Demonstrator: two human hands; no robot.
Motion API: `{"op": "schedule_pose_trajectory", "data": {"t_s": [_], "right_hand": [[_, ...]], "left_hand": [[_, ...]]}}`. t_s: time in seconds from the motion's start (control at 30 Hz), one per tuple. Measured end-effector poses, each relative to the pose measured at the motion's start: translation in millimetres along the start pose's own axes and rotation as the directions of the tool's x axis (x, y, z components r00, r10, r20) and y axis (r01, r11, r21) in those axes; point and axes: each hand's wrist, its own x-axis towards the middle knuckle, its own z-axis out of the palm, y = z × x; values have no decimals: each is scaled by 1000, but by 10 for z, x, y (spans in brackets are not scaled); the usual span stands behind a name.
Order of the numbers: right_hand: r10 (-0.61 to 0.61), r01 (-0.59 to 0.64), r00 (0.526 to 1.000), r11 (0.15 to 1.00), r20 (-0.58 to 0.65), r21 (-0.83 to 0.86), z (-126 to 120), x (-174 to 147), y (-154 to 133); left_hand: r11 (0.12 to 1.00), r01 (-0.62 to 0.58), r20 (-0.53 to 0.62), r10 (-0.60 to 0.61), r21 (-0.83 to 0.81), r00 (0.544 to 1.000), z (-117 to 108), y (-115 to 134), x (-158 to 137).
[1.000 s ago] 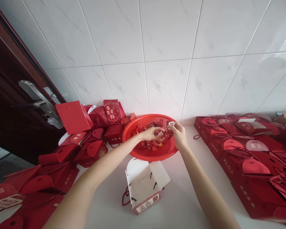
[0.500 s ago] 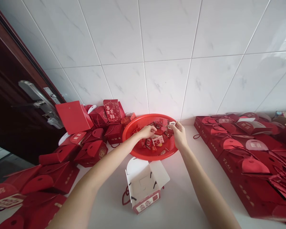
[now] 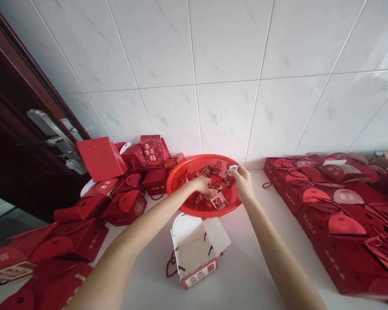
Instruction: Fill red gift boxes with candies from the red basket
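Observation:
A red plastic basket (image 3: 176, 200) holds several small wrapped candies (image 3: 215, 178), mostly in red wrappers. My left hand (image 3: 202, 185) reaches down among them, its fingers apart and touching the wrappers; the fingertips are partly hidden. At the basket's right rim, my right hand (image 3: 243, 177) pinches a wrapped candy (image 3: 233, 168) with a white label and dark lettering. In front of the basket stands an open gift box (image 3: 195, 254), white inside and red outside, with its flaps spread and a dark red cord at its side. Nothing shows inside the box.
Closed red gift boxes (image 3: 124, 206) crowd the left side, with a taller red box (image 3: 100, 159) among them. More red boxes (image 3: 313, 206) with cords stand in rows on the right. Behind is a tiled wall (image 3: 226, 116); a dark door (image 3: 29, 129) with a metal handle is at left.
My left hand has dipped lower into the basket and stirred the candies, shifting a pale-wrapped one toward the front. My right hand stays at the rim, with its candy slightly turned.

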Motion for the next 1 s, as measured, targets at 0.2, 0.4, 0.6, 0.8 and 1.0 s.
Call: {"op": "schedule_pose_trajectory", "data": {"t_s": [0.2,0.4,0.6,0.8,1.0], "right_hand": [[-2,2,1000,999,0,40,22,-7,-12],[6,-6,1000,999,-1,51,16,-8,-27],[20,-20,1000,998,-4,51,18,-20,-35],[18,-17,1000,996,-5,84,16,-19,-27],[13,-13,1000,997,0,81,16,-18,-15]], "left_hand": [[998,17,131,-9,-61,991,-110,94,-160],[968,-103,30,112,-229,993,-146,255,-200],[989,49,-76,-39,136,996,-95,101,-157],[963,130,-62,-119,234,991,-93,60,-155],[957,154,-8,-157,245,988,-35,132,-137]]}}
